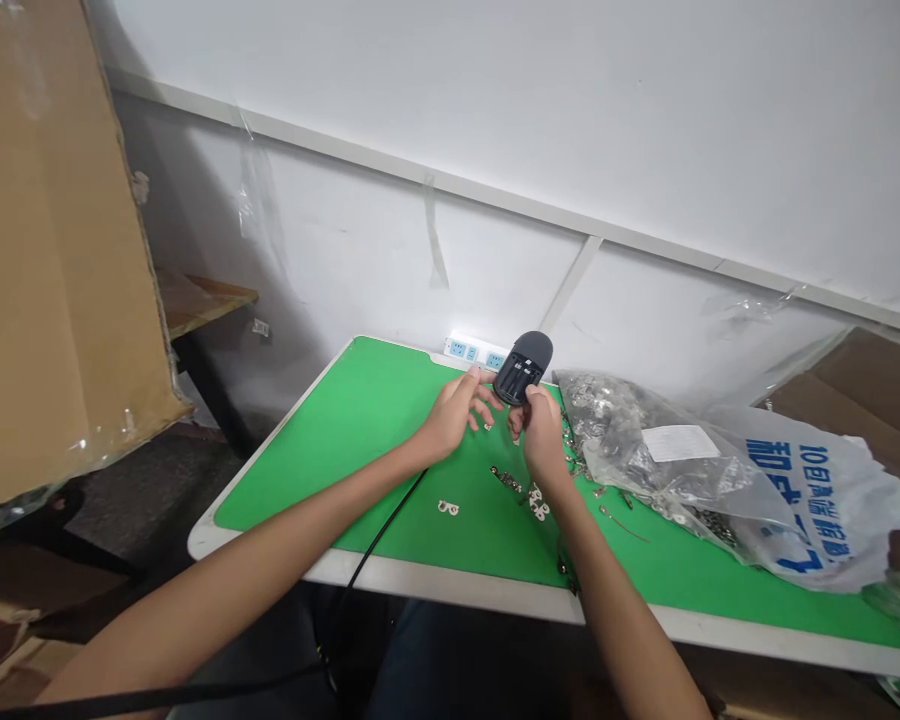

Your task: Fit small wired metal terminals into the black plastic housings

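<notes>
A dark grey, rounded device [523,368] with an uncovered battery compartment is held up over the far side of the green table mat [390,420]. My right hand [541,428] grips its lower end, thumb on the front edge. Just left of it is my left hand [456,412], fingers apart; a fingertip is near the device's left edge, and I cannot tell whether it touches. Below the hands lie small white pieces [448,508], more white pieces [538,502] and a strip of small metal parts [506,479].
A white power strip [474,352] sits against the wall behind the table. Clear plastic bags of metal parts [615,410] and a printed white bag [817,500] cover the right side. A black cable [382,535] crosses the front edge. Cardboard [60,250] stands at left.
</notes>
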The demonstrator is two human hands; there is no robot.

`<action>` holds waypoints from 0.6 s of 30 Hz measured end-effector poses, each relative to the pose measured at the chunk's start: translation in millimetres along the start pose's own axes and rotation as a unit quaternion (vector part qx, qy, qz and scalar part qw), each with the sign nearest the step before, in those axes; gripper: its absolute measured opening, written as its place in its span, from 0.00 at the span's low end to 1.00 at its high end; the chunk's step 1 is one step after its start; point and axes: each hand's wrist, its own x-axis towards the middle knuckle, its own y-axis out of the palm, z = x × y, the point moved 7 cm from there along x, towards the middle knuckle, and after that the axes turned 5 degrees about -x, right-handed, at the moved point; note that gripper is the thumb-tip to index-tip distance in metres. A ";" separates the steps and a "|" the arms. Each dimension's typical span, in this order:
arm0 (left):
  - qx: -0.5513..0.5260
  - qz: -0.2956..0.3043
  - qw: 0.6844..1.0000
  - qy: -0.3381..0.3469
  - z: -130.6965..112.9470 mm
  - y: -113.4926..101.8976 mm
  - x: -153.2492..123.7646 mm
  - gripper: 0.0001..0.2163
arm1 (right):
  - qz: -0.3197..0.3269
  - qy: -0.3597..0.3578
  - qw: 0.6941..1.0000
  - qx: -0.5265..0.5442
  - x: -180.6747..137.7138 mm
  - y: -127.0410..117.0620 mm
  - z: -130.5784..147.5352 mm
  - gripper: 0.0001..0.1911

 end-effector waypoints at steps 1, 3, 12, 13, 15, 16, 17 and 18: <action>0.004 0.010 1.000 0.005 -1.7 0.9 0.2 0.28 | -0.011 -0.022 0.999 -0.043 -1.0 -2.5 3.2 0.18; 0.018 0.032 0.999 0.016 -4.0 3.1 -0.4 0.26 | -0.021 -0.071 0.989 -0.126 -3.6 -5.9 10.7 0.18; 0.041 0.059 0.996 0.043 -4.1 4.5 0.3 0.25 | 0.010 -0.174 0.949 -0.263 -2.6 -11.9 19.1 0.22; 0.040 0.050 0.997 0.043 -4.8 2.6 1.4 0.25 | 0.030 -0.159 0.959 -0.234 -0.7 -9.7 16.2 0.24; 0.033 0.028 0.998 0.034 -5.6 -2.2 3.9 0.24 | 0.079 -0.104 0.980 -0.151 2.9 -2.4 7.4 0.28; 0.026 0.016 0.999 0.025 -5.5 -4.5 5.2 0.24 | 0.102 -0.071 0.987 -0.106 4.2 2.3 2.7 0.30; 0.017 0.006 1.000 0.012 -5.0 -6.7 6.4 0.24 | 0.121 -0.041 0.989 -0.068 5.0 7.0 -1.5 0.31; 0.008 -0.003 1.000 -0.003 -4.3 -8.4 7.2 0.23 | 0.136 -0.016 0.990 -0.039 5.6 11.3 -4.6 0.32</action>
